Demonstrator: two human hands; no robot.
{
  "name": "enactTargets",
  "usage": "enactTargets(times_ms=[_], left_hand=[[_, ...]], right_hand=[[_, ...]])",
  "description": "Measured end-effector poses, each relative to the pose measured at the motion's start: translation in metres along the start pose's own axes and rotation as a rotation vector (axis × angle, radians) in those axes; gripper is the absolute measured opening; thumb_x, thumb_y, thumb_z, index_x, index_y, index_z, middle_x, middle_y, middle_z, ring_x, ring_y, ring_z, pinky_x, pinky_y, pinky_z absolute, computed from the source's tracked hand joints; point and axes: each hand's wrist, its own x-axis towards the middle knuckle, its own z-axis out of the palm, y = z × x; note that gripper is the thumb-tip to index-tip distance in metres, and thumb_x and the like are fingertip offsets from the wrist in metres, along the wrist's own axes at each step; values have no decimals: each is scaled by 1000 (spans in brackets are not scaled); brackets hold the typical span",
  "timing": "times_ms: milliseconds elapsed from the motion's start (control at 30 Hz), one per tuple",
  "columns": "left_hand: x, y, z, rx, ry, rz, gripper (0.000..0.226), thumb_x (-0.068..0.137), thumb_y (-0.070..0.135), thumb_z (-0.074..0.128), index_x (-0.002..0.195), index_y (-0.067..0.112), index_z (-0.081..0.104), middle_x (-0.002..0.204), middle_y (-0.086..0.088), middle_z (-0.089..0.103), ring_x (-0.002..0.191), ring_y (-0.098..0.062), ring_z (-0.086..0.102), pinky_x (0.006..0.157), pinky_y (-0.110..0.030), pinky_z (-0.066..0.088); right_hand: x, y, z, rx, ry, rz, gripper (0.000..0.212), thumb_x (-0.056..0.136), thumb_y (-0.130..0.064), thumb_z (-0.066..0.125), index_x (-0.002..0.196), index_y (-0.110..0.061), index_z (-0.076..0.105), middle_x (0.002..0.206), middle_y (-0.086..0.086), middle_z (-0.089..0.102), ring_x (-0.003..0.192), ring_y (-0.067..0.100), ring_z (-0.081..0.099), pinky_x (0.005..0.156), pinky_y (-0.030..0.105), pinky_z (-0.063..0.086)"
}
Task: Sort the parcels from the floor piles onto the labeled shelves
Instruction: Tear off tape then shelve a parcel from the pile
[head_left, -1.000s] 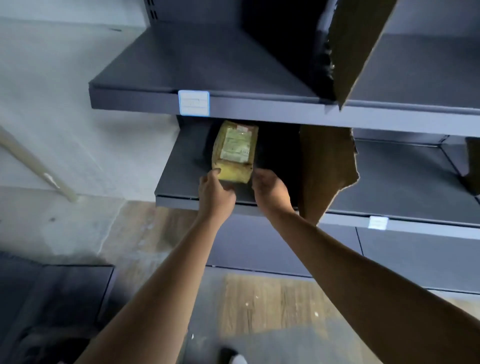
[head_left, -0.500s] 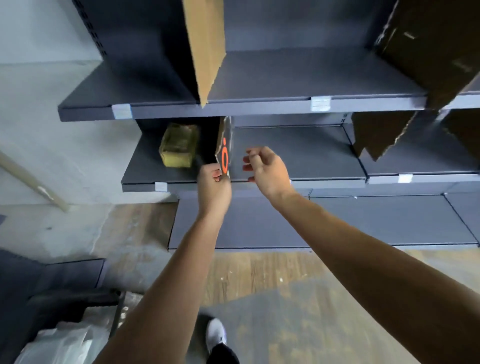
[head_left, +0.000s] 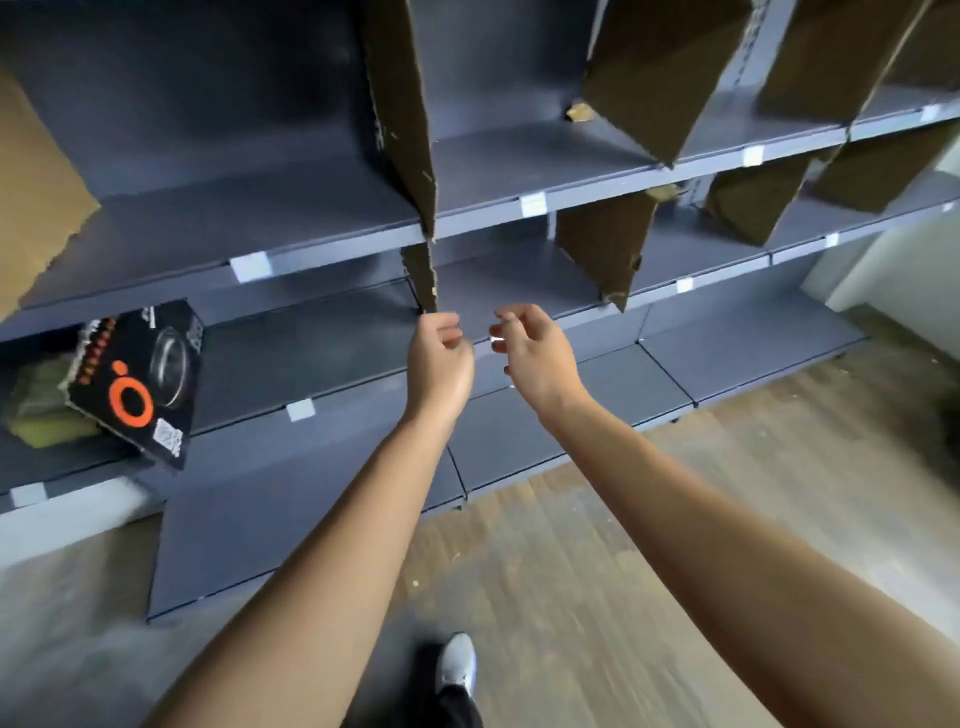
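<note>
A black box with an orange ring print (head_left: 137, 382) leans tilted at the left end of the lower grey shelf (head_left: 311, 358). Behind it lies a yellow-green padded parcel (head_left: 36, 410), partly hidden by the box. My left hand (head_left: 440, 358) and my right hand (head_left: 535, 353) hover side by side in front of the shelf edge, well right of both parcels. Both hands hold nothing, and their fingers hang loosely curled.
Brown cardboard dividers (head_left: 402, 124) stand upright and split the grey shelves into bays. White label tags (head_left: 251, 266) sit on the shelf fronts. Below is a wooden floor (head_left: 597, 571), with my shoe (head_left: 457, 670) at the bottom.
My left hand has let go of the black box, which now leans on the lower shelf by the yellow parcel. The view has swung right along the shelves, and both hands are empty.
</note>
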Motion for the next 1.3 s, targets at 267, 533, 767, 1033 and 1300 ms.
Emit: enactTargets(times_ms=[267, 533, 767, 1033, 1300], left_hand=[[-18, 56, 218, -8, -324, 105, 28, 96, 6, 47, 121, 13, 55, 119, -6, 61, 105, -23, 60, 82, -27, 44], [-42, 137, 456, -102, -660, 175, 26, 96, 8, 48, 121, 13, 55, 113, -3, 61, 100, -16, 59, 92, -37, 51], [-100, 196, 635, -118, -890, 265, 21, 91, 5, 50, 108, 17, 55, 97, 2, 59, 93, -21, 61, 87, -42, 53], [-200, 241, 834, -96, -1079, 289, 22, 93, 6, 49, 110, 19, 54, 93, 10, 56, 89, -12, 56, 92, -41, 53], [-291, 294, 1036, -88, -1120, 242, 22, 93, 4, 50, 113, 11, 56, 92, 3, 57, 87, -14, 55, 93, -43, 52]], right_hand=[[45, 44, -211, 41, 353, 66, 23, 101, -25, 42, 111, -18, 62, 93, -8, 66, 90, 13, 64, 84, 35, 51], [92, 75, -429, -9, 670, 100, 21, 101, -26, 44, 110, -22, 62, 94, -8, 67, 88, 10, 65, 83, 35, 51], [91, 105, -599, -30, 926, 157, 20, 101, -23, 44, 108, -23, 63, 90, -9, 67, 87, 13, 64, 85, 41, 52], [81, 157, -812, -62, 1062, 163, 26, 102, -25, 41, 119, -20, 60, 99, -7, 66, 99, 15, 64, 95, 44, 50], [78, 205, -1034, -99, 1079, 203, 25, 101, -27, 45, 120, -22, 60, 101, -5, 67, 100, 15, 64, 93, 43, 52]])
